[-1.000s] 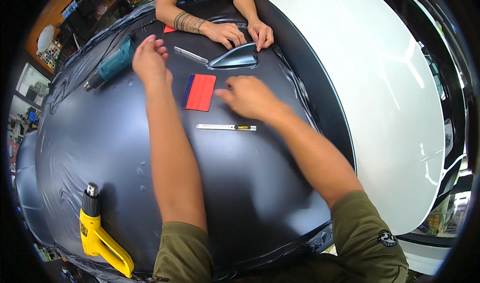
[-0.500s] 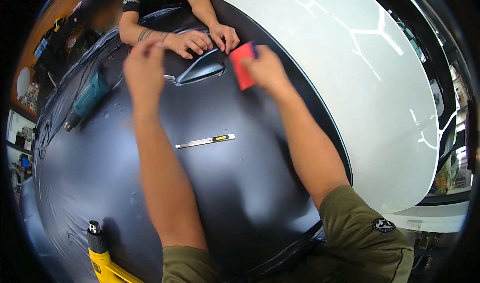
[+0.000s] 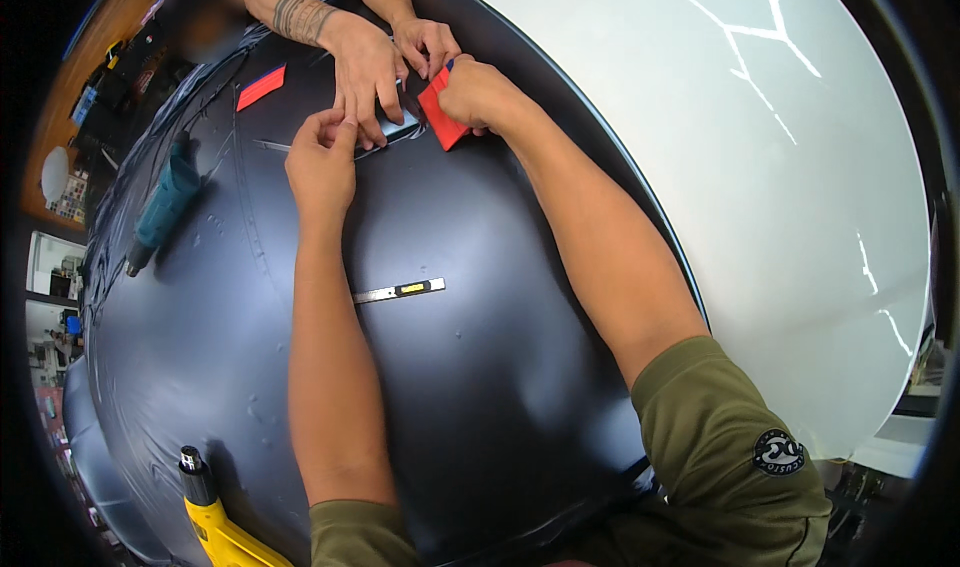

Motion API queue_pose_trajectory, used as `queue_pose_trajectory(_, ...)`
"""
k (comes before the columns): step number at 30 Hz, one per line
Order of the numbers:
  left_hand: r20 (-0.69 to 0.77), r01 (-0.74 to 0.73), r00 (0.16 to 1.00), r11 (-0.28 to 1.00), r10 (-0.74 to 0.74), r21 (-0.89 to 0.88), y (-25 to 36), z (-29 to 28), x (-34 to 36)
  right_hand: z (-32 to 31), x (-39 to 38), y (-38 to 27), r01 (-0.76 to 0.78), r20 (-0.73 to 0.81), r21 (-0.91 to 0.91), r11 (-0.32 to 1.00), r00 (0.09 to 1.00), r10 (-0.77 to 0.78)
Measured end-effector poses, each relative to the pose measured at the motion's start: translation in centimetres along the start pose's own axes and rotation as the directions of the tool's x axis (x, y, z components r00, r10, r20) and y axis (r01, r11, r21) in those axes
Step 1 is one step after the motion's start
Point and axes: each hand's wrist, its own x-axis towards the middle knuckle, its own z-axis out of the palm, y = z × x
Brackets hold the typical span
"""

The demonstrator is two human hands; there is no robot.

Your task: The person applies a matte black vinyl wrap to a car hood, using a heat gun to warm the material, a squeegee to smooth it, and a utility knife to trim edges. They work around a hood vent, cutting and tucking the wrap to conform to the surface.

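A dark satin film covers the large curved panel [image 3: 470, 367] in front of me. My right hand [image 3: 480, 97] grips a red squeegee [image 3: 440, 122] with a dark blue edge. It is pressed down beside the right end of a glossy, recessed vent-like shape [image 3: 402, 129] in the panel. At this shape's left end, my left hand [image 3: 322, 157] is closed in a pinch; what it holds, if anything, is too small to make out. A co-worker's hand [image 3: 365, 72] lies over the shape, touching or nearly touching my left fingertips. The co-worker's other hand [image 3: 425, 45] is by the squeegee.
A silver cutter knife [image 3: 405, 289] lies mid-panel, partly behind my left forearm. Another red squeegee [image 3: 262, 88] rests far left. A teal heat gun [image 3: 165, 202] lies at left, a yellow one [image 3: 220, 532] at near left. A white glossy panel [image 3: 760, 217] stands at right.
My left hand has come down to the co-worker's fingers. My right hand has moved left with the squeegee. The co-worker's hand has shifted over the vent-like shape. The view has shifted slightly.
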Motion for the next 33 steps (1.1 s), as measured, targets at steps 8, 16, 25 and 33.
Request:
queue_pose_trajectory(8,-0.041,0.027,0.999,0.979,-0.036,-0.201,-0.8,-0.4,-0.5,0.0,0.4,0.6,-0.044,0.025,0.152,0.987,0.999,0.04)
queue_pose_trajectory(16,-0.117,0.051,0.988,0.924,-0.102,-0.378,-1.5,-0.5,-0.5,0.2,1.6,0.2,0.169,0.129,-0.224,0.96,0.981,-0.143)
queue_pose_trajectory(25,-0.114,0.055,0.99,0.965,-0.086,-0.256,-1.6,0.0,-0.5,0.7,-0.9,1.3,-0.029,0.134,0.079,0.996,0.991,0.019)
queue_pose_trajectory(33,-0.12,0.124,0.975,0.907,-0.187,-0.403,-1.3,1.0,0.3,2.2,-2.3,0.3,-0.233,0.091,0.324,0.917,0.972,0.215)
